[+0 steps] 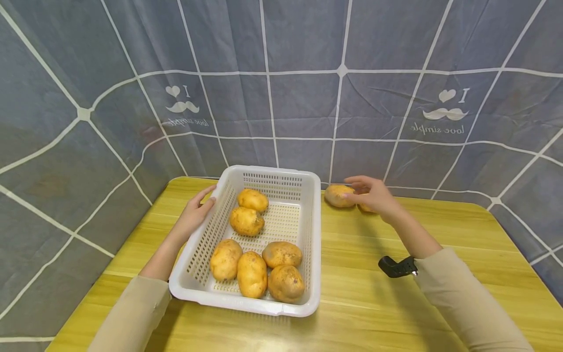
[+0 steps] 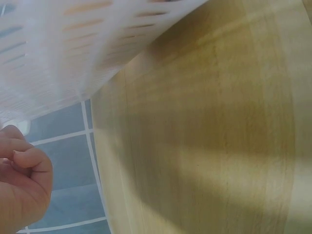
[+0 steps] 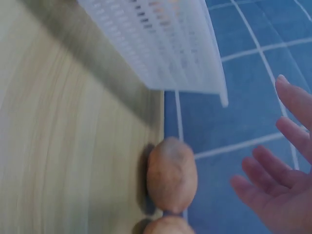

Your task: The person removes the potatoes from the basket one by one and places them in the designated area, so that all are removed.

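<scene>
A white plastic basket [image 1: 314, 244] with slotted walls holds several yellow potatoes [image 1: 252, 274]. My left hand [image 1: 193, 215] grips its left rim near the far corner; in the left wrist view the fingers [image 2: 31, 163] look curled beside the basket wall [image 2: 63, 53]. Two more potatoes lie on the table right of the basket: one potato [image 1: 338, 195] in plain sight, another potato [image 1: 366, 207] mostly behind my right hand [image 1: 371, 198]. That hand hovers over the pair with fingers spread and nothing held. The right wrist view shows the fingers apart from the nearer potato [image 3: 172, 175].
Everything stands on a yellow wood-grain table [image 1: 352, 293]. A grey-blue curtain [image 1: 303, 107] with white lines hangs along the table's back edge, close behind the basket and the loose potatoes. A black band [image 1: 398, 267] sits at my right wrist.
</scene>
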Available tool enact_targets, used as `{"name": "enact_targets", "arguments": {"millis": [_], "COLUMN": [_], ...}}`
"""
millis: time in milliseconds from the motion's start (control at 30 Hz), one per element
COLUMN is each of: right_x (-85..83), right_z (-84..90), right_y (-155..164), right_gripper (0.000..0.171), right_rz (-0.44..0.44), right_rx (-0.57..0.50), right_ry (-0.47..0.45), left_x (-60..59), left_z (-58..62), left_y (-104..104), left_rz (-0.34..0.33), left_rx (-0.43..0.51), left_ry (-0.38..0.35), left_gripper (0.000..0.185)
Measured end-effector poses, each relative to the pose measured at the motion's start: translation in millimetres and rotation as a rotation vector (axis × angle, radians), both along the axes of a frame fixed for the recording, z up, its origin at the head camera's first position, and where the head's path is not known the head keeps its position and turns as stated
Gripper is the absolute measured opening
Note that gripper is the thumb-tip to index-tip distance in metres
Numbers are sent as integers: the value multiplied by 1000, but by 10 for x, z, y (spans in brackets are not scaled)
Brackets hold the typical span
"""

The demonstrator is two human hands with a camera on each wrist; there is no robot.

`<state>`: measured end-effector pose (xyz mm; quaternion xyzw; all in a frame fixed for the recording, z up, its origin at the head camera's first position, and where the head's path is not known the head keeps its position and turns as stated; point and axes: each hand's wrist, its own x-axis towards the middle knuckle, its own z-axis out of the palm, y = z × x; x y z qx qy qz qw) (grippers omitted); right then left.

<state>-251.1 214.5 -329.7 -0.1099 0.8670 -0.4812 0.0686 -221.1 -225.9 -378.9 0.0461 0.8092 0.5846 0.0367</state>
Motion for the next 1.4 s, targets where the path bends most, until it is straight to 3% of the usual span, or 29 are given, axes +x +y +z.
{"name": "enact_targets", "arguments": {"millis": [333, 900, 1400], "right_x": [31, -44, -135], "right_z": [101, 210, 199], "right_y": [-265, -658, -889], "right_gripper": [51, 49, 48], "right_rz": [115, 154, 211], "right_rx": [-24, -3, -72], "right_ry": [46, 47, 38], "left_x": [8, 19, 3], "left_z": [14, 16, 1], "left_y": [8, 12, 8], "left_rz": [2, -2, 2], "left_rx": [0, 8, 12], "left_ry": [1, 9, 1], "left_gripper": [53, 54, 54]}}
